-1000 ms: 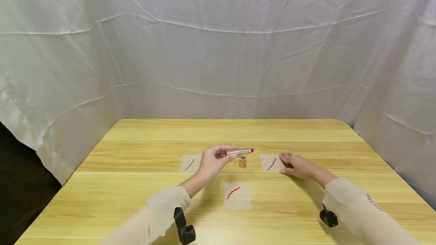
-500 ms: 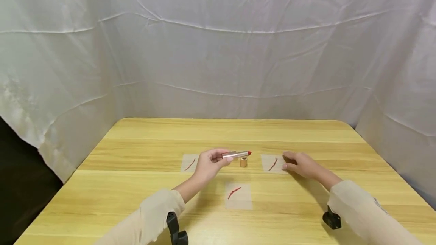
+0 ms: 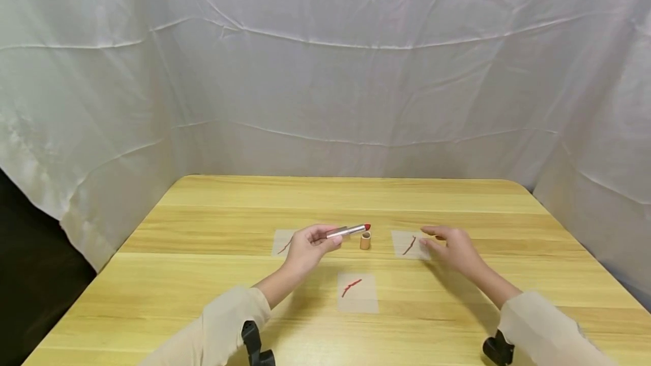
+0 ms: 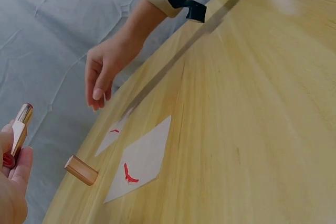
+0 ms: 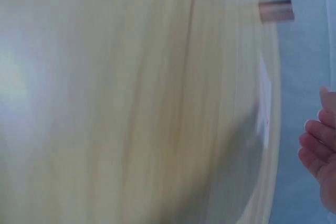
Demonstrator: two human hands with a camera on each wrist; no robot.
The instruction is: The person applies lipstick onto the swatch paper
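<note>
My left hand (image 3: 303,253) grips an uncapped lipstick (image 3: 346,232) by its metallic case. The red tip points right and slightly up, just above the upright cap (image 3: 365,242) in the head view. The cap's open end faces upward on the table. On the right, my right hand (image 3: 454,248) hovers with its fingers loosely bent and nothing between them. Its fingertips overlap the edge of the right paper square (image 3: 399,248) in the head view, and its shadow lies beneath. In the left wrist view the right hand (image 4: 113,66) hangs above the table.
Another paper square (image 3: 278,238) lies partly behind the left hand, and a third paper square (image 3: 363,303) lies nearer the front. Each square bears a red streak. The wooden table (image 3: 203,298) is bordered by hanging white cloth (image 3: 325,95).
My right hand has lifted off the right paper square and its fingers have drawn clear of the table. My left hand has shifted slightly left with the lipstick, whose tip tilts up more.
</note>
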